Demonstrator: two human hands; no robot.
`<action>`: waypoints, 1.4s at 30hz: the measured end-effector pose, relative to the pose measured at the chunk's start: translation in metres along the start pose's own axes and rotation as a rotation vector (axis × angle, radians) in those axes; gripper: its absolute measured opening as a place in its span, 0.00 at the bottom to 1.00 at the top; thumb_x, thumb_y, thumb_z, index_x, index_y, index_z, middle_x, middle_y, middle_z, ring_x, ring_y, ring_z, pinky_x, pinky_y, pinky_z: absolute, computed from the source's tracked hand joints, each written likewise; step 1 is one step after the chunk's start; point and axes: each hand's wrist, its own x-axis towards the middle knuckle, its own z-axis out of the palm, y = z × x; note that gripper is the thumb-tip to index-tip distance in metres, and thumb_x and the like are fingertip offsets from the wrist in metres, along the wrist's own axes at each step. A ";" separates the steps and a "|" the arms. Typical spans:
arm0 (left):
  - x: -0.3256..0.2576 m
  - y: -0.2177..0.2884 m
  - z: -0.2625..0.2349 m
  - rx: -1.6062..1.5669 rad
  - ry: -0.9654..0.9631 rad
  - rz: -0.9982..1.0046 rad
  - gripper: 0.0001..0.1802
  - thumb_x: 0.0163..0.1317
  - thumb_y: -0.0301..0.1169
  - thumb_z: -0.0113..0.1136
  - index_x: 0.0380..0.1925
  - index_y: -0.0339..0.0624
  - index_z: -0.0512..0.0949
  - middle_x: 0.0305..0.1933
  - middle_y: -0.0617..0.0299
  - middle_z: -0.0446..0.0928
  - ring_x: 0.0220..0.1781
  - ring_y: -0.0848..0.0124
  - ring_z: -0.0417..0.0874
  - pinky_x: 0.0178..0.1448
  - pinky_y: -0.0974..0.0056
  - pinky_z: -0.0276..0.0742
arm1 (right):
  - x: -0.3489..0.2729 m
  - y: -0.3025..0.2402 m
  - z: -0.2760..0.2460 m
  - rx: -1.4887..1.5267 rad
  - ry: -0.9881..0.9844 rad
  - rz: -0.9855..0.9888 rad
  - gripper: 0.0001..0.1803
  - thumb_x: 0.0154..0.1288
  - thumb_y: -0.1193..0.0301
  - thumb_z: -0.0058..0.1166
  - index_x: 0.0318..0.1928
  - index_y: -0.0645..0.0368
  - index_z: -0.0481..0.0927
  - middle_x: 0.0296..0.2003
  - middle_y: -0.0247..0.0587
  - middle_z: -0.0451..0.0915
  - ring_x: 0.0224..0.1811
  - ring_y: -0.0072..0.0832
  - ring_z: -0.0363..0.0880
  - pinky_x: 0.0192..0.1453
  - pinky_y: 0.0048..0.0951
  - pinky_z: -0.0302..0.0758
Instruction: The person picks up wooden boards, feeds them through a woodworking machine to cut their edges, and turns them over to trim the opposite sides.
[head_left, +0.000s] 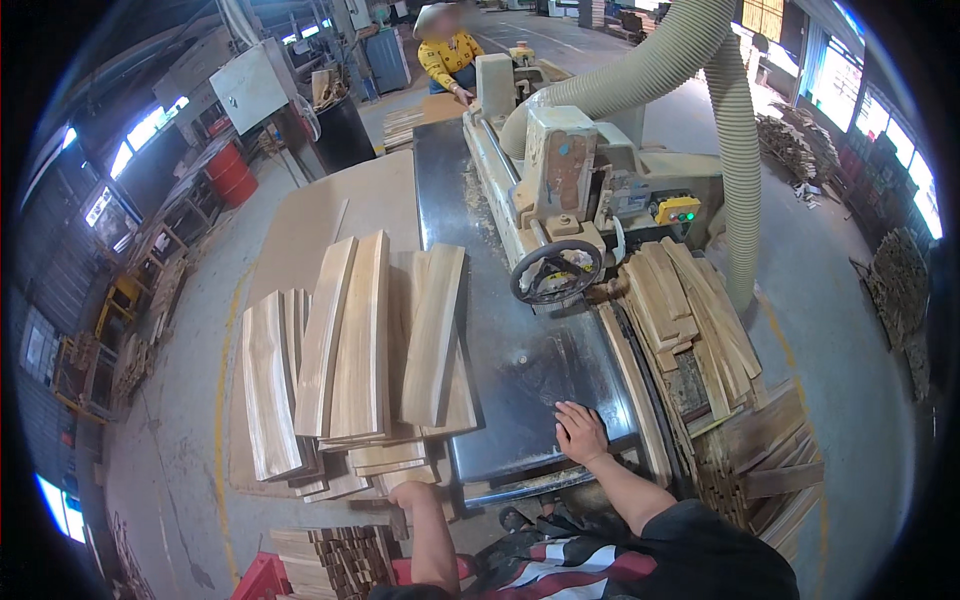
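Observation:
My right hand [580, 431] lies flat on the dark shiny metal machine table [530, 395], fingers stretched out and nothing in them. Low at the near end of a pile of pale wooden boards [362, 350] is my left hand [412, 493]. Its fingers are bent and mostly hidden, so I cannot tell whether they grip a board. The boards lie lengthwise in uneven stacks, and one board [434, 340] rests along the metal table's left edge. Beyond my right hand stands a woodworking machine [560, 180] with a black handwheel [556, 273] at its near end.
More wooden strips [690, 310] are heaped right of the table. A ribbed dust hose [738, 170] hangs down at the machine's right side. A person in a yellow top [447, 62] stands at the far end. Below the boards sits a strip stack [330, 560] beside red metal [262, 578].

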 end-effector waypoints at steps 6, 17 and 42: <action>-0.101 0.046 -0.012 -0.131 0.123 -0.033 0.32 0.70 0.47 0.45 0.64 0.32 0.62 0.60 0.51 0.78 0.60 0.58 0.81 0.60 0.54 0.80 | -0.018 0.025 -0.003 -0.069 -0.021 0.061 0.12 0.62 0.70 0.55 0.44 0.60 0.84 0.56 0.40 0.80 0.62 0.38 0.75 0.62 0.44 0.70; 0.072 0.002 -0.002 -0.427 0.289 -0.055 0.25 0.71 0.37 0.42 0.60 0.28 0.64 0.55 0.43 0.80 0.53 0.52 0.86 0.50 0.54 0.87 | 0.009 -0.015 0.011 0.017 -0.040 -0.046 0.12 0.62 0.70 0.55 0.43 0.61 0.84 0.56 0.42 0.81 0.61 0.39 0.75 0.62 0.43 0.70; -0.164 -0.034 -0.023 -0.356 0.003 0.793 0.16 0.69 0.34 0.54 0.44 0.28 0.79 0.41 0.50 0.83 0.39 0.64 0.83 0.46 0.61 0.78 | -0.007 0.009 0.001 -0.048 -0.019 0.022 0.11 0.61 0.71 0.56 0.42 0.61 0.85 0.55 0.41 0.81 0.61 0.38 0.76 0.60 0.43 0.71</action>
